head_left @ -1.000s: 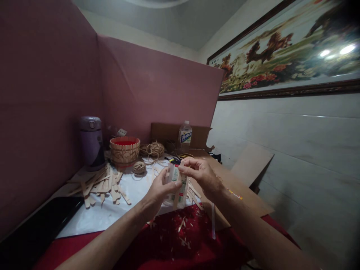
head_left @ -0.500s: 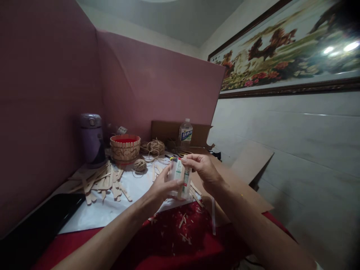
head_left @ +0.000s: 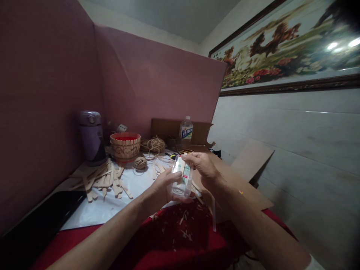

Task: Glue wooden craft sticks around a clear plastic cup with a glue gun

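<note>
My left hand (head_left: 168,182) is wrapped round a clear plastic container (head_left: 181,190) with a white, green and red label, its round base tilted toward me. A pale wooden craft stick (head_left: 182,167) lies upright along the container's side, under my left thumb. The fingers of my right hand (head_left: 201,165) pinch together at the container's upper rim, by the stick's top end; whether they grip the stick, the rim or both is hard to make out. Loose craft sticks (head_left: 105,178) are heaped on white paper to the left.
Behind stand a purple flask (head_left: 92,138), a stick-covered basket (head_left: 125,146) with red inside, twine balls (head_left: 156,144) and a labelled bottle (head_left: 186,131). A black glossy object (head_left: 47,213) lies front left, cardboard (head_left: 247,187) at right, and wood shavings on red cloth (head_left: 180,243).
The container has tilted so that its base shows more, and my left thumb now presses on the stick. My right hand stays at the rim. The view has shifted slightly.
</note>
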`<state>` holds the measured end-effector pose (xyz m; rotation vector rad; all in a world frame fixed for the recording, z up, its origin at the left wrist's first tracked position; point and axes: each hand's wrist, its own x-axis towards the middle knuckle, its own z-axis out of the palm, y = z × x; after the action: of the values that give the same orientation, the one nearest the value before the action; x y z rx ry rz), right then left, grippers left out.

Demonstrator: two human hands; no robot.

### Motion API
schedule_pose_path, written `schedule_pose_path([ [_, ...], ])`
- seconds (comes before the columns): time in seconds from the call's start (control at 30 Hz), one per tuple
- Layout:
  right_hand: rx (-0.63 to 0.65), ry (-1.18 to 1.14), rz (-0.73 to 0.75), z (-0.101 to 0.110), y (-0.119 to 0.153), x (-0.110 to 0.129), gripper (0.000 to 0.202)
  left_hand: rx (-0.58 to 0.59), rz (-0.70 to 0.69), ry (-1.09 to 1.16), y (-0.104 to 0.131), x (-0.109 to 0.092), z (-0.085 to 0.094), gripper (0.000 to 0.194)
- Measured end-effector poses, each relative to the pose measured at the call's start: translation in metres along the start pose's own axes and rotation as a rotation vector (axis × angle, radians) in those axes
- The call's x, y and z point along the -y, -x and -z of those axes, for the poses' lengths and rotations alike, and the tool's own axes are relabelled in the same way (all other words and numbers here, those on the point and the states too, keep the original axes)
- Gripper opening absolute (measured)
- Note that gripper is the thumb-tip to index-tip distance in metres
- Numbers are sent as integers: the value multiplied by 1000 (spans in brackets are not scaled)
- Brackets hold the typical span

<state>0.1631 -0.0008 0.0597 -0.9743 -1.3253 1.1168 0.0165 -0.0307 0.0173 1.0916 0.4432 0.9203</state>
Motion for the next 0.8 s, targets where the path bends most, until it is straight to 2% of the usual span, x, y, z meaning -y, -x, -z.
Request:
schedule_pose_path([
  [0.13, 14, -14, -6, 1, -1, -3, 24, 32, -3, -27, -1, 1, 2, 62],
  [0.37, 118, -101, 15, 3, 0, -6, 28, -17, -103, -66, -4, 4, 6, 66],
  [0.53, 236, -116, 55, 6, 1, -5, 26, -29, -176, -127, -4, 6, 6, 79],
  [0.8, 272, -86, 165, 9, 4, 3, 24, -84, -275, -211, -8, 10, 12, 99],
])
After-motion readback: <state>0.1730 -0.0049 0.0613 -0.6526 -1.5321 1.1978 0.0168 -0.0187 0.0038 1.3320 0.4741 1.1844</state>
